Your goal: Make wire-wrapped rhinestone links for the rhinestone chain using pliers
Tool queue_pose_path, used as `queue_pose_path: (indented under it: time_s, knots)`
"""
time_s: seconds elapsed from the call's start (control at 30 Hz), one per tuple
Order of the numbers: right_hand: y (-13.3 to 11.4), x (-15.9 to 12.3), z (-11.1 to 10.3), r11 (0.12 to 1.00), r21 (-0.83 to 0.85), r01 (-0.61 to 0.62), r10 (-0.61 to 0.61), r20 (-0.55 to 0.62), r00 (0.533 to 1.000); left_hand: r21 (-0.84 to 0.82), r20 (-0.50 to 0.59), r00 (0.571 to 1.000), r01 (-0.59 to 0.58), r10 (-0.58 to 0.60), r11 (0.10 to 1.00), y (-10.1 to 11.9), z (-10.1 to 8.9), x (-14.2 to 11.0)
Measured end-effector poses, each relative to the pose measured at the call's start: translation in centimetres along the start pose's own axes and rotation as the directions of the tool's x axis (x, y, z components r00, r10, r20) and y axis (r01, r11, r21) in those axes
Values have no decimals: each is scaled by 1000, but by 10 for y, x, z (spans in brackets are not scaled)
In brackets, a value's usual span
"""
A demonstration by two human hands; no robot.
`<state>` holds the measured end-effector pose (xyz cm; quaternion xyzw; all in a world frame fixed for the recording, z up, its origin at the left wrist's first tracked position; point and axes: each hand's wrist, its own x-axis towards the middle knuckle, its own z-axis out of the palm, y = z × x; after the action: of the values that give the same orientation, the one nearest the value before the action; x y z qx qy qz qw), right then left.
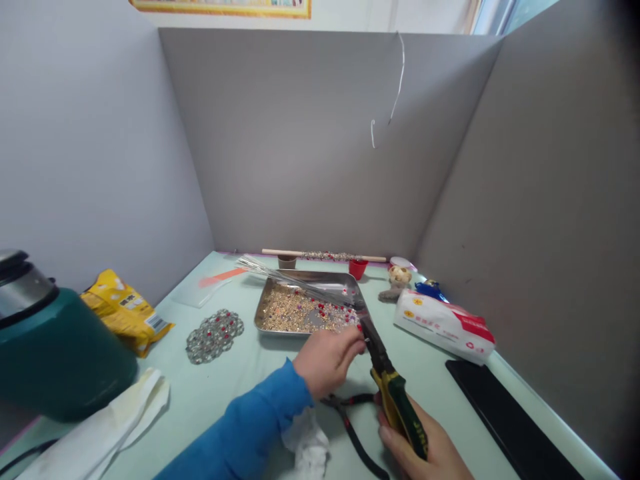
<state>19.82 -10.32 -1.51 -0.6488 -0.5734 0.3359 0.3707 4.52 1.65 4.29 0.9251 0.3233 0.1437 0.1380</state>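
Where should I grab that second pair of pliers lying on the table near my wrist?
Probably by the two handles of the spare pliers, coming from above on the near side. They lie flat with the red-tipped jaws pointing toward the tray, and the handles curve back toward you between the left hand and the right hand.

The right hand [430,450] is cut off by the bottom edge; only its fingers around the pliers [395,393] show. The plier tips are hidden where they meet the left hand [327,360] and the wire bundle [295,280], so the grip point cannot be told. A second pair of pliers [353,427] lies partly under the left hand, and its lower handle runs to the bottom edge. The green flask [50,347] is cut by the left edge. The beads in the tray [305,308] are too small to tell apart. The print on the white packet [443,323] is unreadable.
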Motion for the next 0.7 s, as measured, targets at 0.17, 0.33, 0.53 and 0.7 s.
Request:
queue_pose_path:
  time_s: [0.17, 0.33, 0.53, 0.7]
  knots:
    - [-1, 3, 21, 992, -122, -12, 5, -55, 998, 389, 62, 973, 181, -222, 903, 30, -23, -14]
    - [2, 0, 15, 998, -60, -10, 6, -54, 999, 196, 32, 989, 135, -144, 971, 18, -16, -10]
    - [4, -1, -1, 999, 27, -39, 38, 39, 998, -303, 112, 993, 13, 22, 953, -4, -1, 1]
    - [1, 3, 23, 996, -91, -18, 8, -109, 994, 328, 63, 966, 217, -250, 920, 32, -20, -12]
